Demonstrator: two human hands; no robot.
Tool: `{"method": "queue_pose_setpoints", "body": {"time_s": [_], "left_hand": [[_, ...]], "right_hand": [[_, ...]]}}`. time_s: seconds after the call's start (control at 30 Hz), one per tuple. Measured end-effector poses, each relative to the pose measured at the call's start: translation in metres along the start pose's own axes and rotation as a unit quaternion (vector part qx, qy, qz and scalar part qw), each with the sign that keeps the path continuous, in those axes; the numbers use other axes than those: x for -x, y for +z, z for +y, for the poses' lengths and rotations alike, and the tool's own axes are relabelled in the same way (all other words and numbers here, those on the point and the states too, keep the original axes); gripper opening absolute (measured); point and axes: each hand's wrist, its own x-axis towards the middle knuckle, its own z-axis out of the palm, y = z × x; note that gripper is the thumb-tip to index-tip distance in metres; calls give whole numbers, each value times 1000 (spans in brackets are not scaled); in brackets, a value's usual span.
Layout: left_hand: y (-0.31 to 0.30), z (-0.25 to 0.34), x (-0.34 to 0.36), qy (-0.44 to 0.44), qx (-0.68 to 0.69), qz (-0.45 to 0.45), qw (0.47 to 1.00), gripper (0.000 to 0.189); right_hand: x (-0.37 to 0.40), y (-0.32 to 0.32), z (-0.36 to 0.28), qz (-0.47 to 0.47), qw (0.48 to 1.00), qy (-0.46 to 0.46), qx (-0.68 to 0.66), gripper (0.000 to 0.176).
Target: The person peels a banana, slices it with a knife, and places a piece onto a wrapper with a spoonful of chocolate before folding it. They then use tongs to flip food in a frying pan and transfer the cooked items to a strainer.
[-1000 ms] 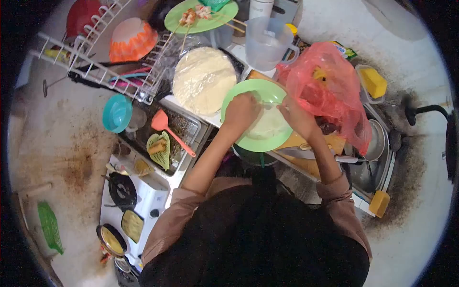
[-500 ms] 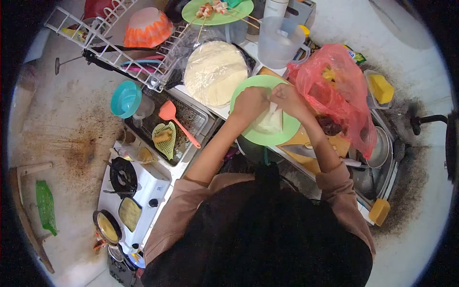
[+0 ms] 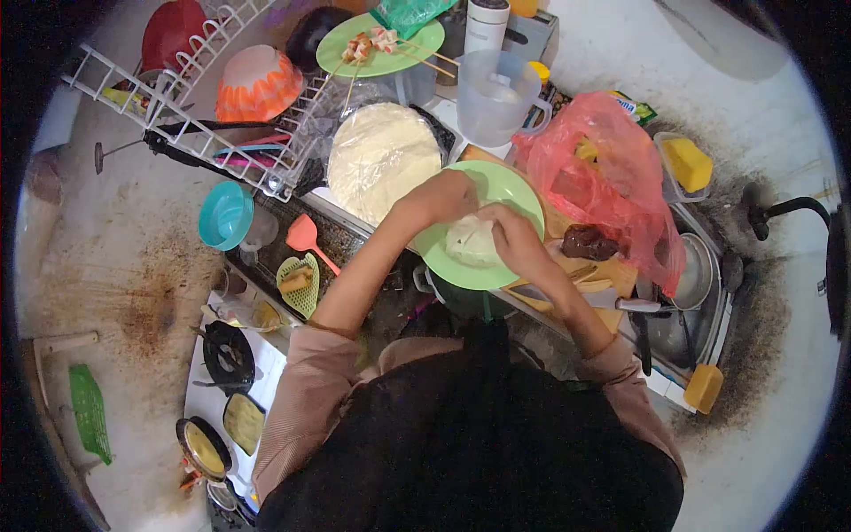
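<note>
A light green plate point(image 3: 514, 183) lies below both hands, with a thin white wrapper point(image 3: 470, 241) folded on it. My left hand point(image 3: 448, 195) is over the plate's upper left part, its fingers curled closed at the wrapper's top edge. From the right, my right hand point(image 3: 516, 235) pinches the wrapper's side. Any filling inside is hidden. Left of the plate sits a round stack of pale wrappers point(image 3: 381, 164), partly under clear plastic.
A red plastic bag point(image 3: 589, 151) and a knife point(image 3: 638, 306) lie right of the plate on a wooden board point(image 3: 620, 277). Behind stand a clear jug point(image 3: 496, 102) and a green plate of skewers point(image 3: 417, 55). A stove point(image 3: 266, 363) is at left.
My hands have come lower over the plate, and the strip of wrapper held up between them is down. The wrapper now looks more compact. The whole view has shifted slightly.
</note>
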Motion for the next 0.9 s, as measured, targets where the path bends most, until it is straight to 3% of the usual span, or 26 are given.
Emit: {"method": "queue_pose_setpoints", "body": {"time_s": [0.1, 0.23, 0.33, 0.43, 0.53, 0.63, 0.73, 0.83, 0.9], "left_hand": [[-3, 4, -2, -12, 0, -21, 1000, 22], [1, 5, -3, 17, 3, 18, 1000, 25], [7, -4, -4, 26, -31, -17, 999, 26], [11, -2, -1, 35, -27, 13, 999, 26], [5, 14, 11, 28, 0, 62, 998, 22], [14, 11, 12, 80, 10, 120, 989, 19], [23, 13, 17, 61, -13, 129, 990, 14], [24, 14, 22, 23, 48, 105, 993, 14], [21, 21, 31, 54, 27, 101, 993, 19]], "right_hand": [[6, -2, -10, -39, 998, 44, 26, 28], [12, 2, -12, -51, 978, -12, 202, 30], [14, 8, -11, -35, 966, -29, 253, 32], [11, 7, -12, -38, 962, -45, 268, 32], [9, 1, -9, -25, 971, -47, 231, 32], [5, -12, -2, -55, 990, -1, 126, 28], [-3, -29, -9, -12, 993, 68, 95, 23], [-9, -35, -14, 22, 997, 36, 70, 13], [-13, -37, -5, -47, 993, 11, 108, 12]]}}
